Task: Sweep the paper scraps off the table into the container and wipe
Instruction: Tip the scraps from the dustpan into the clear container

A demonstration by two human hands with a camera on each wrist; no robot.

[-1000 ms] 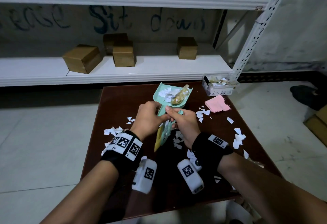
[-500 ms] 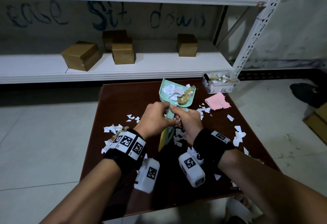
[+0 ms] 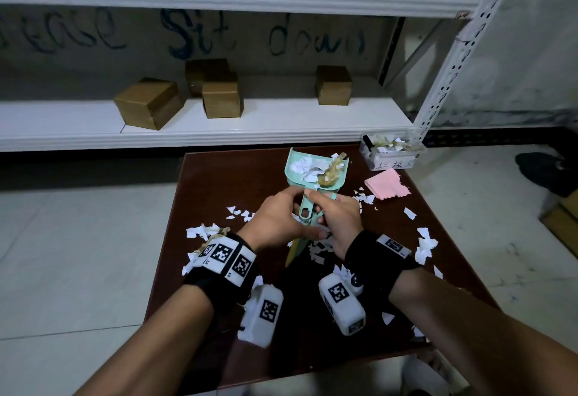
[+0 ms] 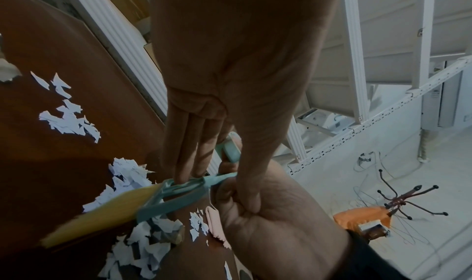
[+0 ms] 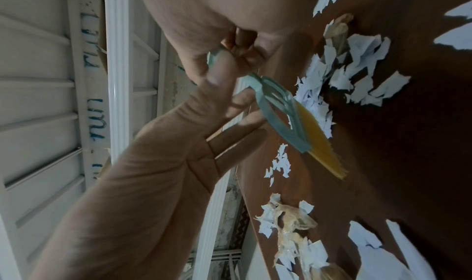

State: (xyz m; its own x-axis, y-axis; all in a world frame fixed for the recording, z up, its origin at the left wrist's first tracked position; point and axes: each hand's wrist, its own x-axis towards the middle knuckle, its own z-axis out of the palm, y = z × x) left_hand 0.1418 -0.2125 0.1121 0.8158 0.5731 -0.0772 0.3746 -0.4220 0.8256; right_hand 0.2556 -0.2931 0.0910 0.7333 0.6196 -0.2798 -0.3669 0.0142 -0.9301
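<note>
A mint green dustpan point(image 3: 316, 170) lies at the back middle of the dark brown table point(image 3: 219, 183), with white scraps and a crumpled tan wrapper in it. My left hand point(image 3: 281, 211) grips the dustpan's handle point(image 3: 305, 209). My right hand point(image 3: 334, 214) pinches the handle of a small brush point(image 5: 281, 118) between thumb and forefinger, its other fingers straight. The brush's yellow bristles point(image 4: 102, 213) point back toward me over a heap of scraps point(image 3: 319, 250). More white scraps point(image 3: 203, 233) lie at the left and right point(image 3: 425, 245). A clear labelled container point(image 3: 391, 154) holding scraps stands at the back right corner.
A pink cloth point(image 3: 387, 184) lies in front of the container. A white shelf point(image 3: 250, 123) with several cardboard boxes runs behind the table, and a rack upright point(image 3: 450, 60) rises at the right. Bare floor surrounds the table's left and right edges.
The dustpan has swung a little to the right on the table. Both hands stay together on the dustpan handle and the brush.
</note>
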